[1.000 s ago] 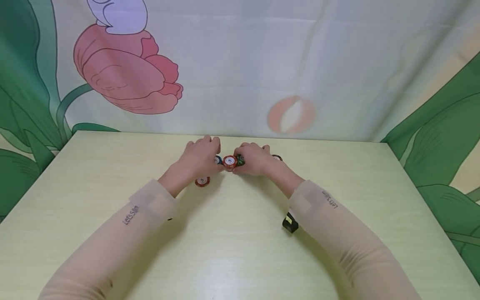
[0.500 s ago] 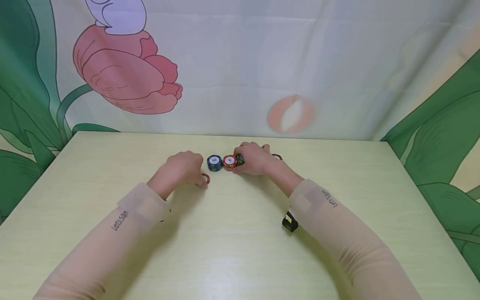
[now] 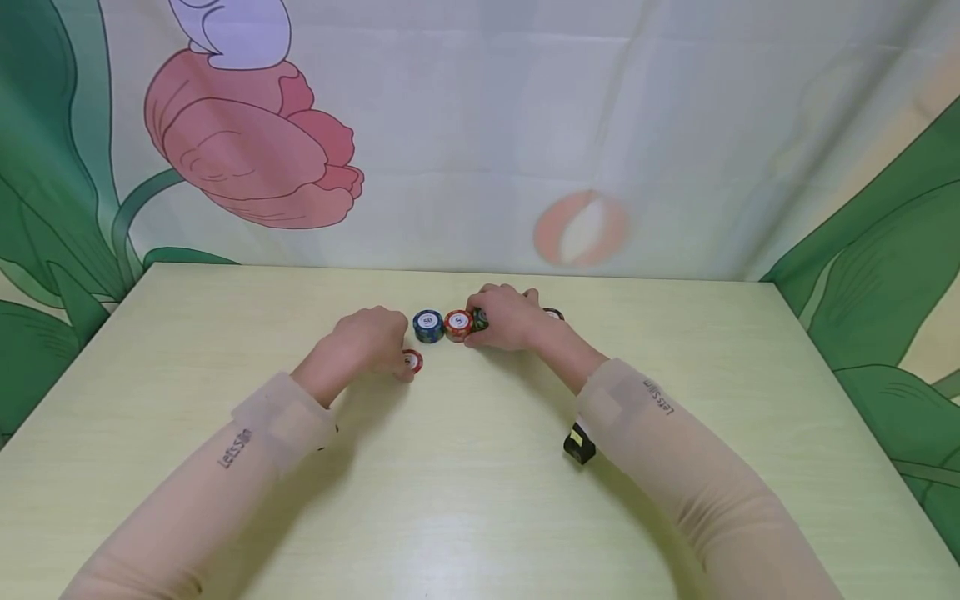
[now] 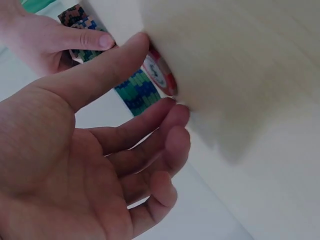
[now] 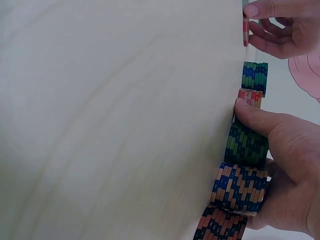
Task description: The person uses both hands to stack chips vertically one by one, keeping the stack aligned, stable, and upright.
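Observation:
A loose red poker chip (image 3: 413, 361) with a white centre is just in front of the row of chip stacks. My left hand (image 3: 369, 340) pinches it by its edges, thumb on one side and fingertips opposite, as the left wrist view shows. My right hand (image 3: 507, 318) grips the row around the green stack (image 5: 246, 145), its thumb reaching to the short red stack (image 5: 253, 98); its other fingers are mostly hidden behind. At the row's left end stands a blue stack (image 3: 428, 327). Beside the right palm are a blue-and-orange stack (image 5: 239, 189) and a dark stack with orange-red marks (image 5: 222, 226).
A small black box-shaped object with a yellow patch (image 3: 579, 444) lies on the pale table (image 3: 465, 500), partly under the right sleeve. Behind the table's far edge hangs a printed curtain (image 3: 450, 125). Small dark bits show beside the left sleeve.
My left hand has left the blue stack, moved left and nearer to me, and taken hold of the loose red chip, which has shifted slightly right. The right hand stays in place.

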A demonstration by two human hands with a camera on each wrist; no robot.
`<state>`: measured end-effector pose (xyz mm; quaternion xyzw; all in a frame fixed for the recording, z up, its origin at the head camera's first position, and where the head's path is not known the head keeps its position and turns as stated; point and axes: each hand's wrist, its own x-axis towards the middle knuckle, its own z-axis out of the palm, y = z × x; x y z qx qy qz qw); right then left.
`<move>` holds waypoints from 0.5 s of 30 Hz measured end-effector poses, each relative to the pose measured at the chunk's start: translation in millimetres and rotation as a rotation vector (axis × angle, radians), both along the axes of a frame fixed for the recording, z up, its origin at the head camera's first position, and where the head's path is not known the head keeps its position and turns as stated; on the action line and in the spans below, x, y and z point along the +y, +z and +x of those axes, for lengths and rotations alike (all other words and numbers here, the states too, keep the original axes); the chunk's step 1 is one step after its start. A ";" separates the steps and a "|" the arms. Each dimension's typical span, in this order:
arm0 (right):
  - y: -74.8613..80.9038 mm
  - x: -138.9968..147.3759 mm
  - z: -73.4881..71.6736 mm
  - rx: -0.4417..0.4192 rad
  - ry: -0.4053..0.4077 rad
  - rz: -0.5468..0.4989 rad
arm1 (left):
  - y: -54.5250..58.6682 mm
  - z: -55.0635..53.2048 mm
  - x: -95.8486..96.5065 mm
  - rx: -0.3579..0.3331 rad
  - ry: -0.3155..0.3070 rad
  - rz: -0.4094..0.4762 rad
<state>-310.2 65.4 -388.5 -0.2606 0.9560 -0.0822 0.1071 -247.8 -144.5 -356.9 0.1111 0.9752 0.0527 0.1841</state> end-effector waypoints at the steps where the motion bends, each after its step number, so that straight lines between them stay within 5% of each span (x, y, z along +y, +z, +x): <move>1: 0.1 0.0 0.1 0.000 0.001 0.001 | -0.3 0.4 0.1 0.004 -0.002 0.005; 15: 0.7 -0.1 0.6 -0.001 -0.003 0.003 | -2.9 1.4 2.7 0.037 -0.050 0.010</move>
